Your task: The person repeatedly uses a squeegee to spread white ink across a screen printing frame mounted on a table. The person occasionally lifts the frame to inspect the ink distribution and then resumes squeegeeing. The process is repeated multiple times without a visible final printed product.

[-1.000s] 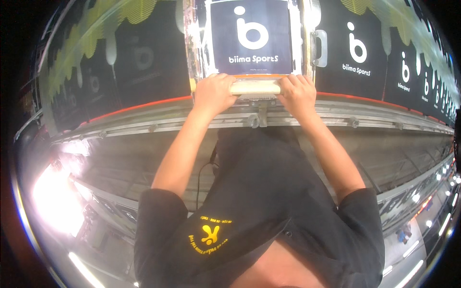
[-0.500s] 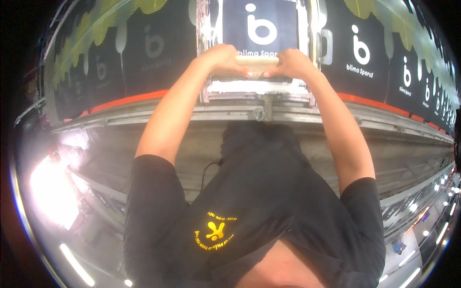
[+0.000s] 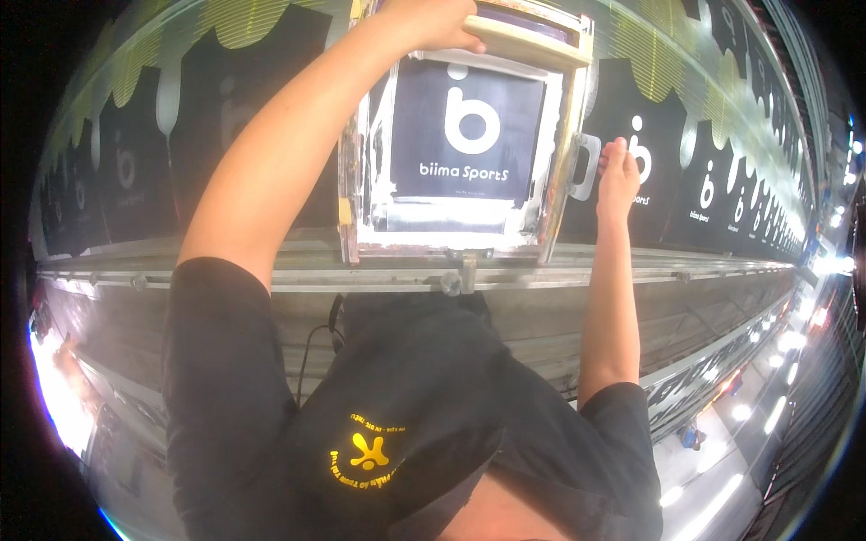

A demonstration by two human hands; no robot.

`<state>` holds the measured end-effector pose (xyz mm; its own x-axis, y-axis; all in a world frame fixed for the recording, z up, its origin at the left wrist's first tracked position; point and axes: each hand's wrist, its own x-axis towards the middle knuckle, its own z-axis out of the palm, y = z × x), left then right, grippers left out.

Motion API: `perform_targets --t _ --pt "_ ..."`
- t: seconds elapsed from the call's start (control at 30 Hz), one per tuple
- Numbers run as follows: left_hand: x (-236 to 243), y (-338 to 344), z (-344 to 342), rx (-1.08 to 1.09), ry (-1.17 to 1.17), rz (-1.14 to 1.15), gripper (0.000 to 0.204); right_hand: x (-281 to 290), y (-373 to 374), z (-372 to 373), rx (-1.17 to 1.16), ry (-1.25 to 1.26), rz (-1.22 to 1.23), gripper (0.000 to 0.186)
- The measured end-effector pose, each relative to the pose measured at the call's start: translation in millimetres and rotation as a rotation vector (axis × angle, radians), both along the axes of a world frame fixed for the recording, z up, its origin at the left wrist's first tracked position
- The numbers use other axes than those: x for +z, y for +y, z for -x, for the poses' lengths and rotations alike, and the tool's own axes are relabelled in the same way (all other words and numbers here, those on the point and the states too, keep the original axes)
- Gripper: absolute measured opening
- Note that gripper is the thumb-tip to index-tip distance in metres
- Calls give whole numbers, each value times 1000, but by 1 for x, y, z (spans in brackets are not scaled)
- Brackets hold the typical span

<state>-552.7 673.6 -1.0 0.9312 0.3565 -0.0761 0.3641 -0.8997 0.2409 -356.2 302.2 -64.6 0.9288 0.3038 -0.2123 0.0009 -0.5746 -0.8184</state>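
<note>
At the far end of a screen-printing frame (image 3: 557, 180), my left hand (image 3: 433, 22) is closed on the left end of a squeegee (image 3: 528, 43) with a long pale wooden grip. The squeegee lies crosswise over the frame. Below it, the mesh window (image 3: 465, 135) shows a dark panel with a white rounded logo and lettering. My right hand (image 3: 618, 180) is off the squeegee, just right of the clear loop handle (image 3: 585, 167) on the frame's right side. Its fingers are loosely bent with nothing visible in them; whether they touch the handle I cannot tell.
Dark fabric pieces (image 3: 257, 117) with white logos lie along the long table on both sides of the frame. A metal rail (image 3: 225, 279) runs along the table's near edge, with a clamp (image 3: 467, 273) at the frame. Bright lamps show at the right.
My right hand has let go of the squeegee and moved right, near the frame's handle. My left hand and the squeegee have gone to the frame's far end. The view has shifted.
</note>
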Motion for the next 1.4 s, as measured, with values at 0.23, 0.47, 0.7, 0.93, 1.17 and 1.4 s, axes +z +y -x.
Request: perform_targets --t 0.23,0.47,0.7,0.93,1.17,1.4 --pt "-18 -14 6 -21 -24 314 33 25 26 13 86 398 -68 47" --pt "-15 -116 82 193 -71 416 42 68 23 20 103 321 -171 54" --pt "-32 -288 214 92 -363 223 61 69 28 30 54 230 -207 41" --pt "-24 -260 247 177 -314 244 53 52 59 78 70 145 -444 35" --pt "-45 -167 352 251 -143 194 55 -38 142 200 99 165 -409 26" --pt "-26 -113 424 152 -126 183 44 -50 190 288 -9 269 -175 29"
